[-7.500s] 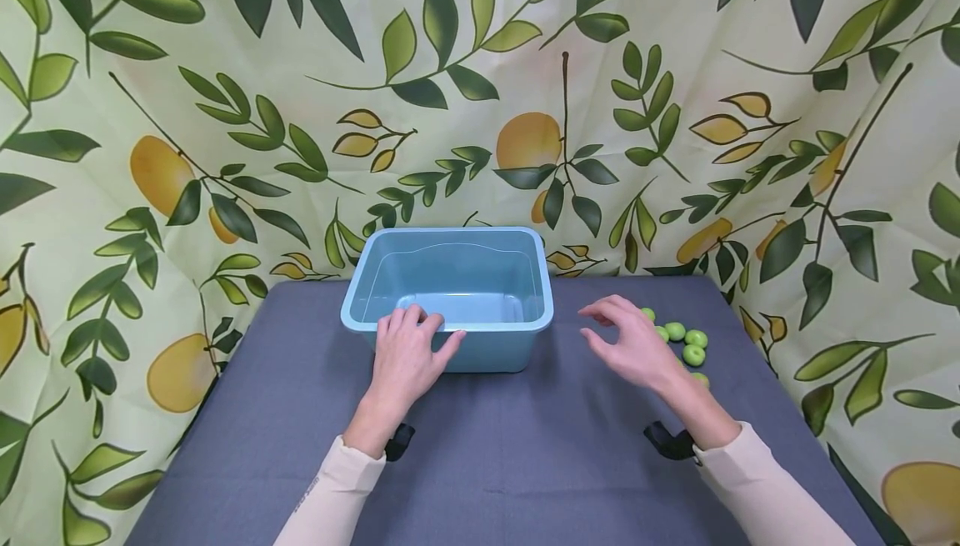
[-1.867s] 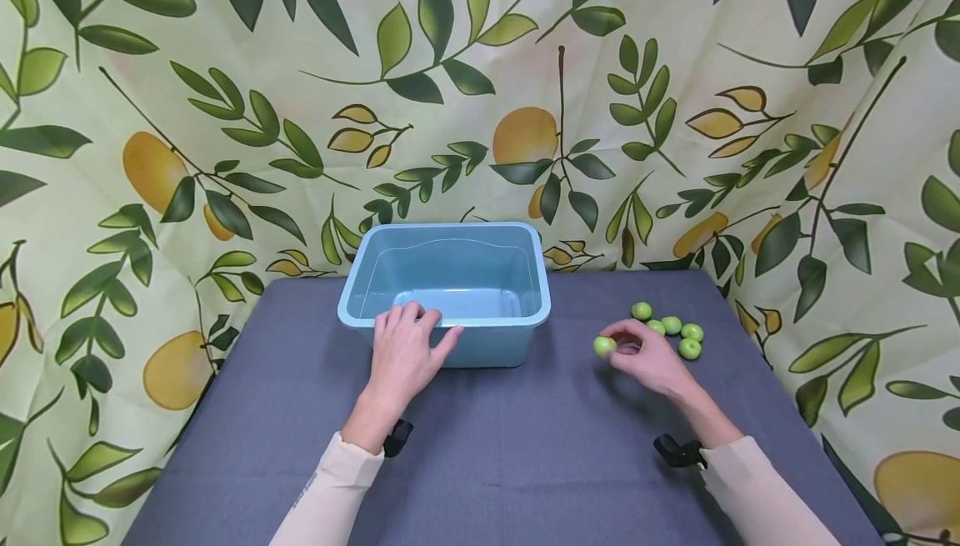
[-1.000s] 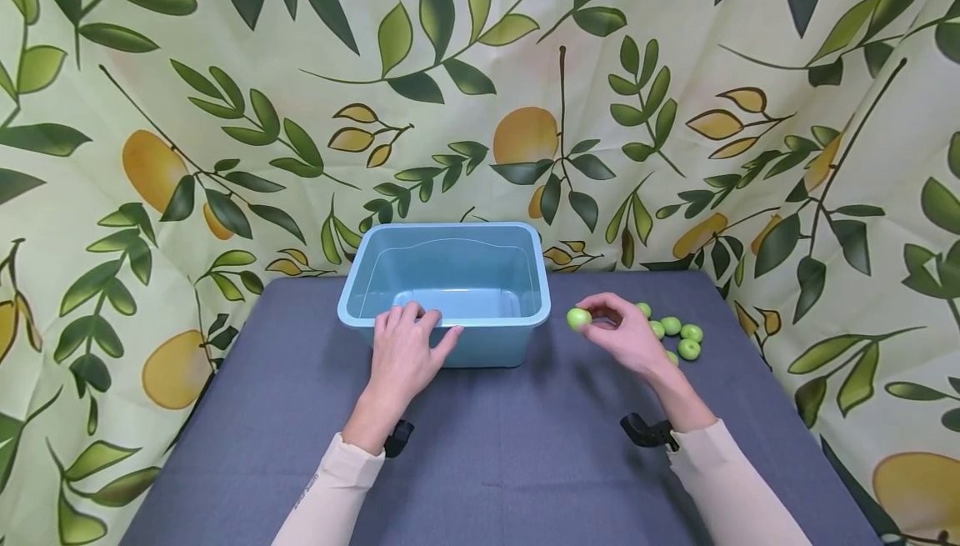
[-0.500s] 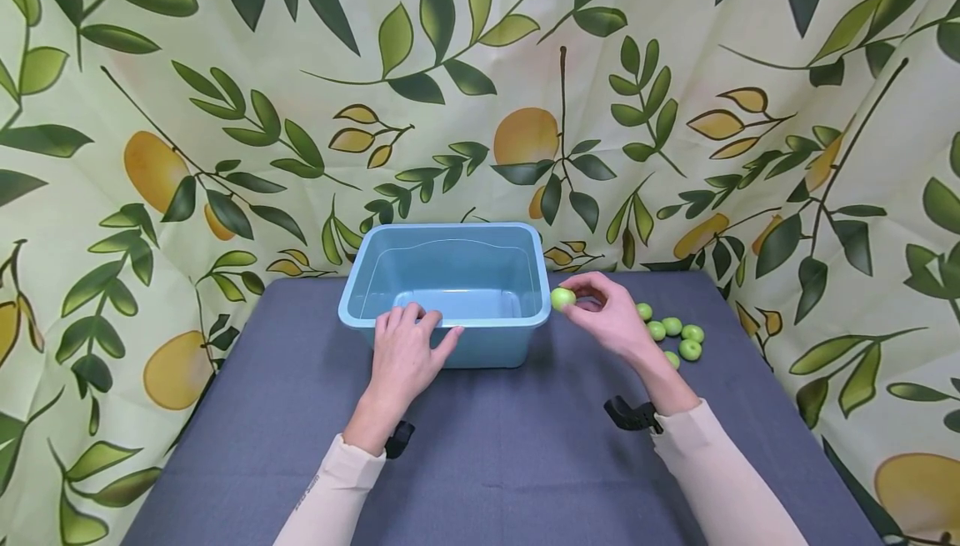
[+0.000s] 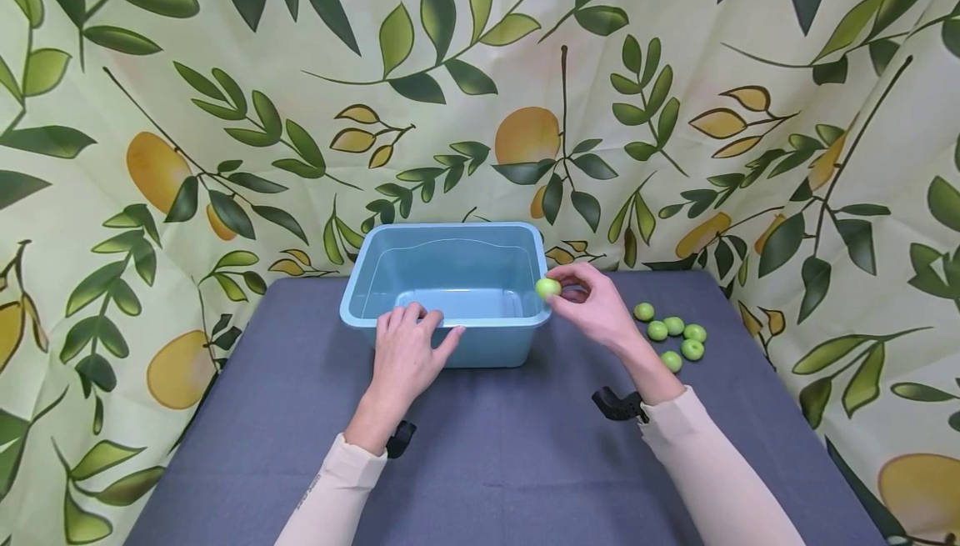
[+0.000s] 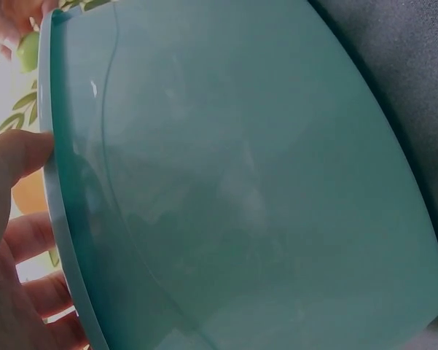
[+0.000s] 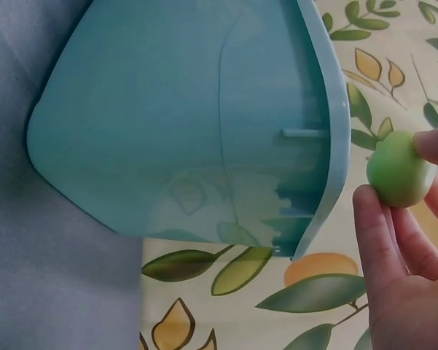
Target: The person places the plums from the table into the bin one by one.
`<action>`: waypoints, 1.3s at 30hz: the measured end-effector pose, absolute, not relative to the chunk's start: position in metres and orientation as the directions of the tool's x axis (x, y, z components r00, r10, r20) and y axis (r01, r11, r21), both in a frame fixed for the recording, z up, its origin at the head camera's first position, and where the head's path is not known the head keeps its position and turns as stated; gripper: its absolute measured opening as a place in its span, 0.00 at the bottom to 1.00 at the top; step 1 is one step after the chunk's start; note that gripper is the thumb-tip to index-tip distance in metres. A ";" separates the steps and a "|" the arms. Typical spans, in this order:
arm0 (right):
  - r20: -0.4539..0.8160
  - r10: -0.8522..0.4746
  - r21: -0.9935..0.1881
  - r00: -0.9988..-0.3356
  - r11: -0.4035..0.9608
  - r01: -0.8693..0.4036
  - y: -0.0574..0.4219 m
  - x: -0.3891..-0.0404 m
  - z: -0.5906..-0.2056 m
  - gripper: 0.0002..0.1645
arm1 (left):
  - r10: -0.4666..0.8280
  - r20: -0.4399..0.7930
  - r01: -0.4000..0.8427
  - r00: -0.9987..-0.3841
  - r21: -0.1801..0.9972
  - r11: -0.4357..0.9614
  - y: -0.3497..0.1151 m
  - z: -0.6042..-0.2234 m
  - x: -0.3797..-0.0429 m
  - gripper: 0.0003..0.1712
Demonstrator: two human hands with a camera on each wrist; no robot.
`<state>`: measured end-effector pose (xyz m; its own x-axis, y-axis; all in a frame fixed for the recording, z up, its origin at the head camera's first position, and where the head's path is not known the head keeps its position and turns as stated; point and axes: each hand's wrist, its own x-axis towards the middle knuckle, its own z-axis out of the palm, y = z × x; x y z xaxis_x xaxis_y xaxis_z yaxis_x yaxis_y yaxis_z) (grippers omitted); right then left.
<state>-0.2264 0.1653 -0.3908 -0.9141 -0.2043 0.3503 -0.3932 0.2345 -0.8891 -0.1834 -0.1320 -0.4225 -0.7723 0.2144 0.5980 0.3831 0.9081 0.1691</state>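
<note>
A light blue plastic tub stands toward the back of the table, its inside bare as far as the head view shows. My left hand rests on its near rim, fingers draped over the edge and thumb spread along it; in the left wrist view the fingertips pass behind the rim. With thumb and fingertips my right hand pinches a small green apple, held in the air at the tub's right rim. The right wrist view shows the apple just above the rim level, apart from it.
Several more small green apples lie in a loose group on the table's right side, beyond my right forearm. A dark grey-blue cloth covers the table. Behind and beside it hangs a leaf-and-fruit printed curtain.
My right hand has picked one apple from the group and carried it left and upward to the tub's right rim. The left hand has stayed on the near rim.
</note>
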 end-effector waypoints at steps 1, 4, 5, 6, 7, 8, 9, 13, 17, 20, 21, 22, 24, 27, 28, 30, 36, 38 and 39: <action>0.351 -0.206 -0.887 -0.913 0.240 -0.395 0.164 -0.227 -0.390 0.20 | 0.215 0.598 0.384 -0.772 0.169 0.908 -0.132 -0.422 -0.183 0.20; 0.348 -0.213 -0.882 -0.913 0.256 -0.396 0.162 -0.229 -0.389 0.19 | 0.214 0.603 0.386 -0.769 0.169 0.907 -0.132 -0.422 -0.183 0.20; 0.345 -0.217 -0.880 -0.913 0.264 -0.395 0.161 -0.229 -0.389 0.19 | 0.214 0.603 0.386 -0.768 0.169 0.907 -0.132 -0.422 -0.183 0.20; 0.342 -0.219 -0.878 -0.914 0.272 -0.394 0.160 -0.230 -0.389 0.19 | 0.215 0.604 0.387 -0.768 0.169 0.907 -0.131 -0.422 -0.183 0.19; 0.340 -0.221 -0.876 -0.914 0.280 -0.394 0.159 -0.230 -0.389 0.19 | 0.215 0.604 0.387 -0.767 0.168 0.907 -0.131 -0.422 -0.184 0.19; 0.339 -0.223 -0.873 -0.914 0.286 -0.394 0.159 -0.231 -0.388 0.19 | 0.216 0.604 0.387 -0.767 0.167 0.907 -0.131 -0.422 -0.184 0.19; 0.338 -0.224 -0.872 -0.914 0.292 -0.394 0.158 -0.231 -0.388 0.19 | 0.217 0.604 0.387 -0.767 0.166 0.907 -0.131 -0.422 -0.184 0.20; 0.337 -0.224 -0.871 -0.915 0.294 -0.393 0.156 -0.232 -0.387 0.19 | 0.220 0.602 0.387 -0.768 0.162 0.908 -0.131 -0.423 -0.184 0.20; 0.342 -0.224 -0.871 -0.913 0.289 -0.397 0.155 -0.232 -0.387 0.20 | 0.220 0.601 0.384 -0.768 0.158 0.910 -0.131 -0.423 -0.184 0.20; 0.341 -0.218 -0.867 -0.915 0.302 -0.395 0.156 -0.230 -0.386 0.18 | 0.223 0.601 0.385 -0.767 0.154 0.910 -0.131 -0.424 -0.184 0.20; 0.339 -0.216 -0.866 -0.915 0.307 -0.394 0.156 -0.229 -0.385 0.17 | 0.224 0.602 0.386 -0.766 0.153 0.910 -0.131 -0.424 -0.184 0.20; 0.339 -0.215 -0.864 -0.916 0.314 -0.394 0.157 -0.228 -0.385 0.16 | 0.225 0.605 0.388 -0.764 0.152 0.909 -0.131 -0.424 -0.184 0.19; 0.343 -0.216 -0.858 -0.914 0.325 -0.398 0.158 -0.227 -0.384 0.15 | 0.227 0.609 0.391 -0.760 0.149 0.908 -0.131 -0.423 -0.184 0.19; 0.360 -0.230 -0.844 -0.904 0.333 -0.421 0.161 -0.225 -0.384 0.15 | 0.227 0.611 0.392 -0.759 0.151 0.907 -0.132 -0.423 -0.184 0.19; 0.367 -0.235 -0.836 -0.900 0.340 -0.430 0.161 -0.224 -0.383 0.14 | 0.226 0.610 0.393 -0.759 0.153 0.907 -0.132 -0.423 -0.184 0.19; 0.382 -0.244 -0.821 -0.891 0.353 -0.449 0.163 -0.222 -0.383 0.14 | 0.225 0.608 0.393 -0.762 0.157 0.906 -0.132 -0.423 -0.184 0.20; 0.419 -0.257 -0.759 -0.871 0.427 -0.491 0.169 -0.216 -0.381 0.11 | 0.224 0.602 0.392 -0.767 0.163 0.905 -0.132 -0.423 -0.184 0.19; 0.429 -0.261 -0.727 -0.865 0.469 -0.502 0.171 -0.214 -0.381 0.10 | 0.224 0.602 0.392 -0.767 0.164 0.905 -0.132 -0.423 -0.184 0.19; 0.434 -0.262 -0.709 -0.862 0.491 -0.506 0.172 -0.213 -0.382 0.10 | 0.224 0.602 0.392 -0.767 0.163 0.905 -0.132 -0.423 -0.184 0.19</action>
